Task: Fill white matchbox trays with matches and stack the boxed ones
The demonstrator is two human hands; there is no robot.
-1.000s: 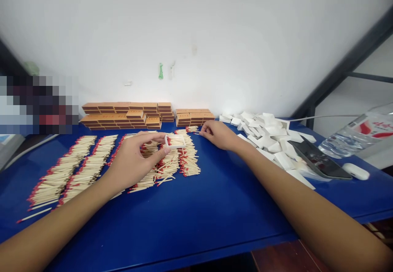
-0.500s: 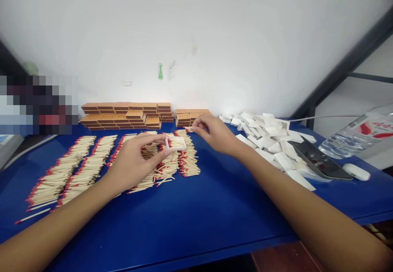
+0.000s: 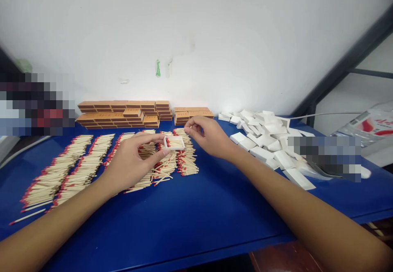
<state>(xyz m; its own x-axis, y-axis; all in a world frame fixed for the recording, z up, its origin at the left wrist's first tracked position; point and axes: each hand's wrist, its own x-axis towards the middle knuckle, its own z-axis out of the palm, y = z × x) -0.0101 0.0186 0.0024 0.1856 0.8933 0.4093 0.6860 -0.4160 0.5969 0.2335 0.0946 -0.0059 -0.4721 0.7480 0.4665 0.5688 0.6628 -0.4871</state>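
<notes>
- On the left, thin pale wooden matches with red tips (image 3: 58, 174) lie in slanting rows on a shiny blue table (image 3: 184, 214).
- Behind them, small orange and brown matchboxes (image 3: 113, 118) are piled up by a white wall (image 3: 215, 39).
- The left hand (image 3: 127, 161) has its thumb and fingers clamped on a small white open tray (image 3: 175, 148). The tray is above the rows, with some matches in it.
- The right hand (image 3: 211, 137) is just right of the tray, near the far end of the last row. Its thumb and finger bend toward each other; I cannot tell if they pinch a match.
- Farther right are a heap of white box-shaped trays (image 3: 260, 131) and a clear plastic bottle (image 3: 368, 127).
</notes>
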